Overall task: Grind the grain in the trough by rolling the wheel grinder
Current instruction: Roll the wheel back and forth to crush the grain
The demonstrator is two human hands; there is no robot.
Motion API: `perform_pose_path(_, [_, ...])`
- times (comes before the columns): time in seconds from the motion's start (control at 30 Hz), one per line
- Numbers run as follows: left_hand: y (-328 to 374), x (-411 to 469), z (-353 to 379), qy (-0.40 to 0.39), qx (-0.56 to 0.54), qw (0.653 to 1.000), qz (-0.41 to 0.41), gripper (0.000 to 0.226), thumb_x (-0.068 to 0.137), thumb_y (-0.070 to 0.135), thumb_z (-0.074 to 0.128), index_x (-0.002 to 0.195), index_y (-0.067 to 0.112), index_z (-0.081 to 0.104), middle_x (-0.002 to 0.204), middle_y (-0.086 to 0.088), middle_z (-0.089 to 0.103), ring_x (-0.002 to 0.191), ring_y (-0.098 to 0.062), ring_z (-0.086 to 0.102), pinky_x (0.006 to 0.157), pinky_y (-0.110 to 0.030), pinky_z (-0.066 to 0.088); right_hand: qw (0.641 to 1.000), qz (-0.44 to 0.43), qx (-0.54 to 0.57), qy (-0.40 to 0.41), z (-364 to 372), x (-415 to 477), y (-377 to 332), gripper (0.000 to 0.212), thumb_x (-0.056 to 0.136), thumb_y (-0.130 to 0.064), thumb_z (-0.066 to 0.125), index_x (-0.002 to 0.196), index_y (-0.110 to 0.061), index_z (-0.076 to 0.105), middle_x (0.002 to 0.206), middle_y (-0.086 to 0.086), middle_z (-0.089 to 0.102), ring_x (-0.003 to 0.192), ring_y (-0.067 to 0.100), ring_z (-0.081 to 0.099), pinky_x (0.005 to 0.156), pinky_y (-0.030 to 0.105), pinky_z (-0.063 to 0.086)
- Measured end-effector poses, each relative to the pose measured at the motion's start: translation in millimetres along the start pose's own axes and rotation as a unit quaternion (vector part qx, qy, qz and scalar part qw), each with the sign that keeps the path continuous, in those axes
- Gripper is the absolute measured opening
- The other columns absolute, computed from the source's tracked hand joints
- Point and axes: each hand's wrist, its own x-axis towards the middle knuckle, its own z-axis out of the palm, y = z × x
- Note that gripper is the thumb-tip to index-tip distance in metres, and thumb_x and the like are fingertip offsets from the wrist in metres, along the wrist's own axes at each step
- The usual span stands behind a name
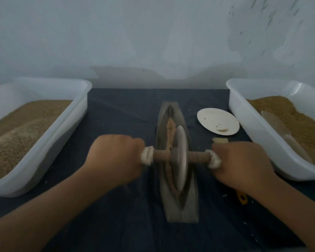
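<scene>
The head view shows the boat-shaped trough (174,213) lying lengthwise on a dark cloth (127,113), between the left tub (76,113) and the right tub (244,113), both heaped with brown meal. The wheel grinder (180,151) stands upright in the groove around mid-length, with a strip of grain (171,130) just beyond it. The left hand (115,157) and right hand (242,164) each wrap tightly round a cloth-bound axle end. A white plate (218,122) lies right of the trough.
</scene>
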Motion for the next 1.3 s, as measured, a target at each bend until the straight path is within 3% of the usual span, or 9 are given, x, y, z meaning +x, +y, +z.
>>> perform_pose_path(0.13, [-2, 34, 18, -0.069, -0.028, 0.994, -0.076, 0.036, 0.082, 0.049, 0.058, 0.061, 0.026, 0.040, 0.055, 0.010, 0.046, 0.046, -0.012, 0.040, 0.048, -0.024, 0.028, 0.995, 0.024, -0.091, 0.021, 6, 50, -2, 0.037, 0.094, -0.054, 0.039, 0.065, -0.031, 0.047, 0.057, -0.009, 0.048, 0.050, 0.005, 0.044, 0.048, 0.027, 0.028])
perform_pose_path(0.27, [-13, 99, 29, -0.097, -0.037, 0.986, -0.130, 0.030, 0.086, 0.044, 0.058, 0.065, 0.024, 0.049, 0.067, 0.006, 0.055, 0.064, -0.024, 0.060, 0.061, -0.031, 0.047, 0.991, 0.075, -0.103, 0.033, 19, 114, 5, 0.037, 0.102, -0.047, 0.051, 0.069, -0.030, 0.044, 0.067, -0.007, 0.054, 0.061, 0.016, 0.055, 0.058, 0.032, 0.037])
perform_pose_path(0.4, [-12, 80, 27, -0.124, -0.048, 0.984, -0.117, 0.025, 0.086, 0.042, 0.058, 0.068, 0.025, 0.052, 0.067, 0.007, 0.056, 0.060, -0.019, 0.055, 0.058, -0.030, 0.044, 0.996, 0.059, -0.072, 0.013, 18, 96, 6, 0.035, 0.103, -0.043, 0.050, 0.071, -0.028, 0.048, 0.070, -0.008, 0.054, 0.064, 0.014, 0.055, 0.059, 0.032, 0.035])
perform_pose_path(0.63, [-1, -3, 14, 0.034, -0.044, 0.998, -0.013, 0.032, 0.076, 0.051, 0.047, 0.057, 0.030, 0.030, 0.046, 0.012, 0.033, 0.034, -0.012, 0.030, 0.047, -0.017, 0.013, 0.995, -0.043, -0.079, 0.049, 7, 19, 5, 0.044, 0.082, -0.048, 0.067, 0.060, -0.036, 0.031, 0.047, -0.014, 0.032, 0.040, -0.002, 0.028, 0.041, 0.021, 0.021])
perform_pose_path(0.77, [-8, 53, 33, -0.062, -0.040, 0.992, -0.104, 0.032, 0.081, 0.047, 0.056, 0.060, 0.025, 0.046, 0.057, 0.009, 0.048, 0.049, -0.015, 0.045, 0.050, -0.024, 0.031, 0.994, 0.021, -0.081, 0.074, 25, 75, 10, 0.036, 0.104, -0.043, 0.055, 0.075, -0.024, 0.061, 0.070, -0.007, 0.063, 0.059, 0.017, 0.058, 0.053, 0.033, 0.040])
perform_pose_path(0.9, [-10, 101, 29, -0.074, -0.025, 0.990, -0.120, 0.025, 0.078, 0.042, 0.059, 0.063, 0.023, 0.054, 0.061, 0.006, 0.054, 0.054, -0.019, 0.052, 0.056, -0.028, 0.045, 0.991, 0.077, -0.101, 0.045, 31, 109, 12, 0.035, 0.099, -0.041, 0.043, 0.068, -0.026, 0.049, 0.064, -0.006, 0.053, 0.057, 0.015, 0.052, 0.052, 0.031, 0.033])
perform_pose_path(1.1, [0, 16, 22, -0.023, -0.032, 0.998, -0.056, 0.040, 0.083, 0.050, 0.057, 0.059, 0.027, 0.035, 0.053, 0.011, 0.040, 0.046, -0.017, 0.042, 0.048, -0.024, 0.029, 0.993, 0.035, -0.058, -0.095, 11, 38, 7, 0.012, 0.101, -0.037, 0.060, 0.090, -0.033, 0.065, 0.082, -0.003, 0.066, 0.070, 0.016, 0.062, 0.067, 0.039, 0.050])
perform_pose_path(1.2, [3, -9, 20, 0.050, -0.070, 0.996, -0.031, 0.041, 0.081, 0.055, 0.045, 0.056, 0.030, 0.024, 0.046, 0.014, 0.030, 0.035, -0.012, 0.033, 0.043, -0.018, 0.024, 0.998, -0.019, -0.067, -0.008, -2, 18, -1, 0.041, 0.084, -0.042, 0.070, 0.063, -0.039, 0.036, 0.051, -0.012, 0.040, 0.044, 0.001, 0.038, 0.045, 0.025, 0.036])
perform_pose_path(1.3, [-2, 19, 33, -0.010, -0.059, 0.995, -0.075, 0.037, 0.078, 0.053, 0.049, 0.055, 0.026, 0.038, 0.050, 0.011, 0.041, 0.042, -0.012, 0.039, 0.046, -0.021, 0.026, 0.992, -0.019, -0.126, 0.015, -2, 51, -4, 0.035, 0.093, -0.047, 0.057, 0.065, -0.032, 0.042, 0.055, -0.012, 0.037, 0.048, 0.000, 0.032, 0.049, 0.019, 0.021])
